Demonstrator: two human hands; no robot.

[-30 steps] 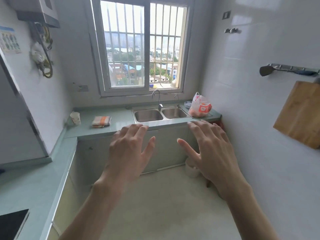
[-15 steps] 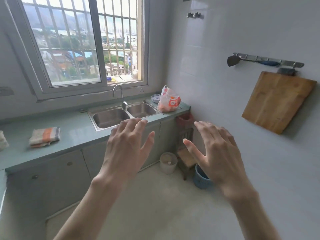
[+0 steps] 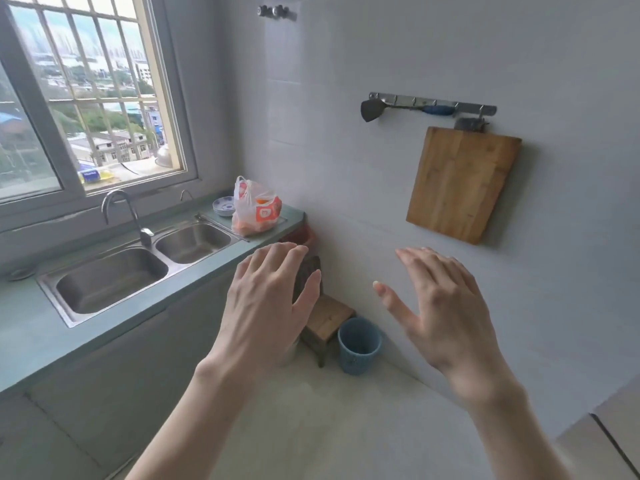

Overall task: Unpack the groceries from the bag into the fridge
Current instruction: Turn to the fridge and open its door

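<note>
A thin white plastic grocery bag (image 3: 255, 209) with an orange print and orange items inside stands on the green counter (image 3: 104, 327), at its far right end beside the double sink (image 3: 138, 268). My left hand (image 3: 266, 306) is raised in the air, fingers straight and spread, holding nothing, below and in front of the bag. My right hand (image 3: 440, 306) hovers further right in front of the tiled wall, also spread and empty. No fridge is in view.
Small blue-patterned dishes (image 3: 223, 205) sit behind the bag. A wooden stool (image 3: 325, 323) and a blue bin (image 3: 358, 344) stand on the floor in the corner. A wooden cutting board (image 3: 460, 183) hangs on the right wall under a hook rail (image 3: 433, 103).
The view has swung right and come closer to the sink and the bag. Both hands stay raised, spread and empty throughout.
</note>
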